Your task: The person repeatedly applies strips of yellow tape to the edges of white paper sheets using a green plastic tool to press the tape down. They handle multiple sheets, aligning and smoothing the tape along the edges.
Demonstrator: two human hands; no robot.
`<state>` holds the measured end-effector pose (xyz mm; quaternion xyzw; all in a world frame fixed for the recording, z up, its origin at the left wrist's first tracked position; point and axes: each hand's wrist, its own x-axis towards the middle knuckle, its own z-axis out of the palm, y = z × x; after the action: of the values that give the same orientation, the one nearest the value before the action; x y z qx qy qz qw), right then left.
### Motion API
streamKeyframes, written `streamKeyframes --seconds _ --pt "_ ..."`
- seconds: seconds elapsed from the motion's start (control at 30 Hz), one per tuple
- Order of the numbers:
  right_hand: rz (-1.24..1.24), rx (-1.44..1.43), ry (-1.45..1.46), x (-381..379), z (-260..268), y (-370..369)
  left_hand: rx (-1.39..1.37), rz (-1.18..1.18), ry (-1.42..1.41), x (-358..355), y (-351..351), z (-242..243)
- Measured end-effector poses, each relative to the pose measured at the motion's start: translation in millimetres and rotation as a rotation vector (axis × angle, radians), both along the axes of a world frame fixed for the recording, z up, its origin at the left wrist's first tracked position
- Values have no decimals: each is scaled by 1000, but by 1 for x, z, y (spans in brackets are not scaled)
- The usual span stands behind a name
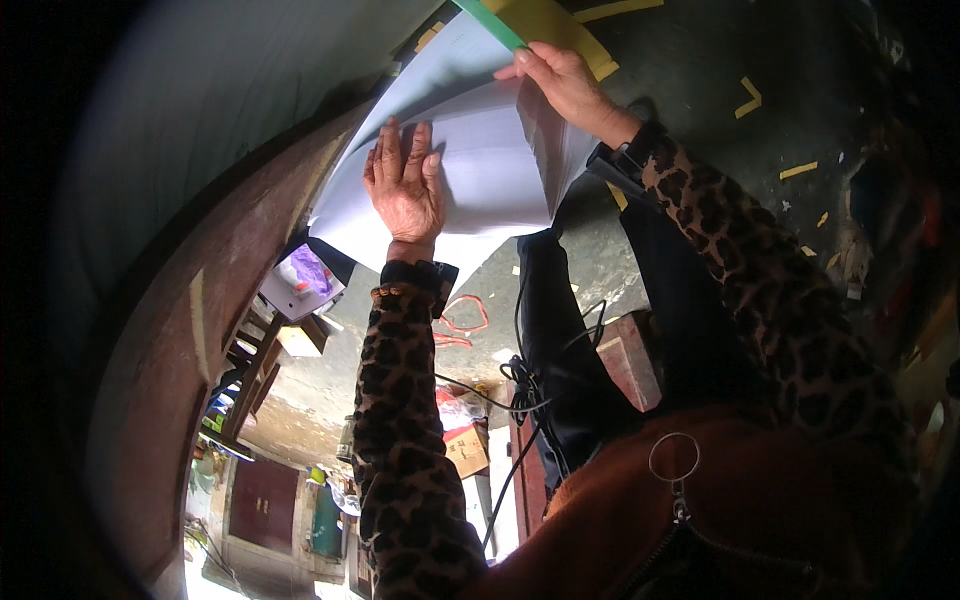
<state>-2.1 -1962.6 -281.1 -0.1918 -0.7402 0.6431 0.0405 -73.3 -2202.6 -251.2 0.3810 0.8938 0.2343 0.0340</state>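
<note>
Large white paper sheets (480, 180) spread out before me, the upper one curved, with creases near its right end. My left hand (409, 184) rests on top with the palm down and fingers apart. Thumb and fingers of my right hand (562, 82) pinch the upper right edge, at the end of a green strip (495, 24) that runs along the sheets' top. What the strip is made of, I cannot tell. Behind it shows a yellow panel (559, 26), partly covered by the paper.
Yellow tape-like pieces (798, 171) lie on the dark floor at right. A light box (296, 289) with a purple item stands at lower left. Black cable (525, 375) is bunched by my leg, and a red cord (466, 313) lies on the floor. A cardboard box (466, 451) stands below.
</note>
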Motion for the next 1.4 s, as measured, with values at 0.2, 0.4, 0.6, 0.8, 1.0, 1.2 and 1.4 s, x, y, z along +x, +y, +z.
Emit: streamKeyframes --seconds 0.2,0.4,0.6,0.8,1.0,1.2,1.4 --pt "75 67 -13 -12 -17 22 -27 22 -31 -2 8 0" --pt "215 -51 -14 -27 -29 38 -42 26 -48 -4 13 1" --pt "287 30 -58 -27 -32 40 -68 30 -36 -6 14 -1" --pt "247 -21 107 -26 -41 44 -69 -21 -45 -10 11 -8" --pt "563 311 -161 -28 -59 95 -118 -52 -60 -12 9 -8" --pt "796 451 -292 19 -81 111 -94 -83 -22 -12 11 -9" --pt "1063 631 -8 117 -84 140 -102 -69 -25 -12 14 -9"
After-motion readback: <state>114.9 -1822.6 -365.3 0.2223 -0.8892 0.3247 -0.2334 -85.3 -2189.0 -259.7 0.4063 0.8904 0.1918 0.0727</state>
